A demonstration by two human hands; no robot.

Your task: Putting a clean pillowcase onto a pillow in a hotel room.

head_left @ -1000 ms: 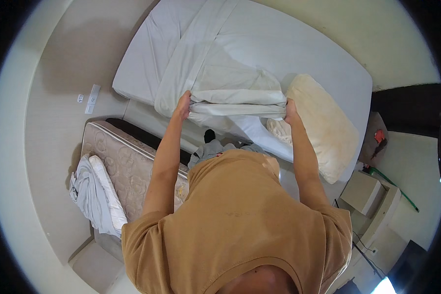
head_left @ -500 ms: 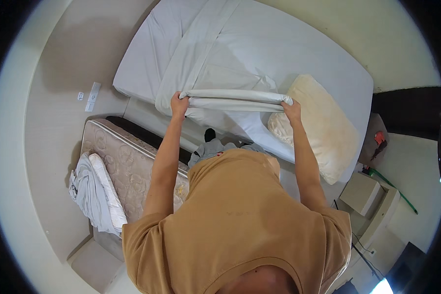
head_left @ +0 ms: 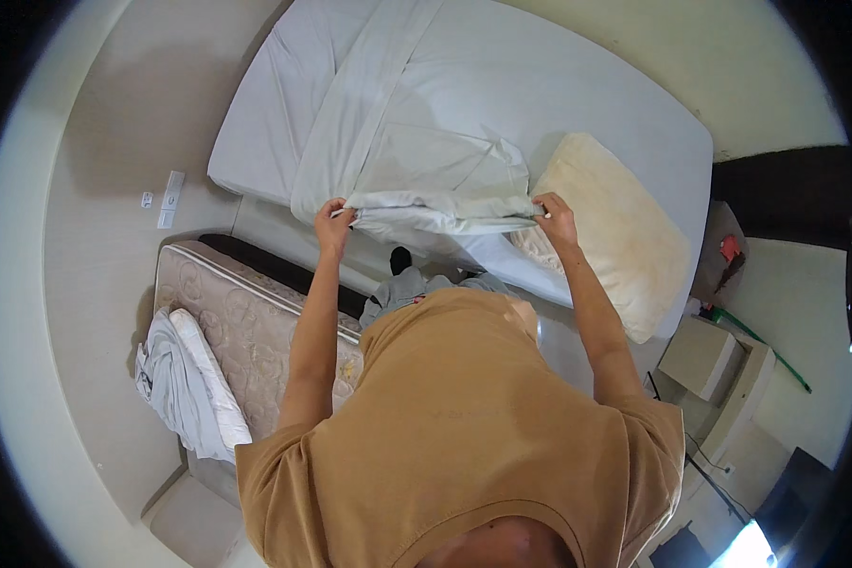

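Folding looks like the step in hand, at least from where I'm standing. Pale sheet (head_left: 435, 212) is at 12 o'clock from the person, part of it lying on the white bed (head_left: 559, 90). Left hand (head_left: 333, 229) has its fingers pinching the end at 11 o'clock; right hand (head_left: 557, 223) pinches the other at 1, near the cream pillow (head_left: 625, 241). Middle's pretty rumpled, so imo next move calls for pulling both ends level and taut.
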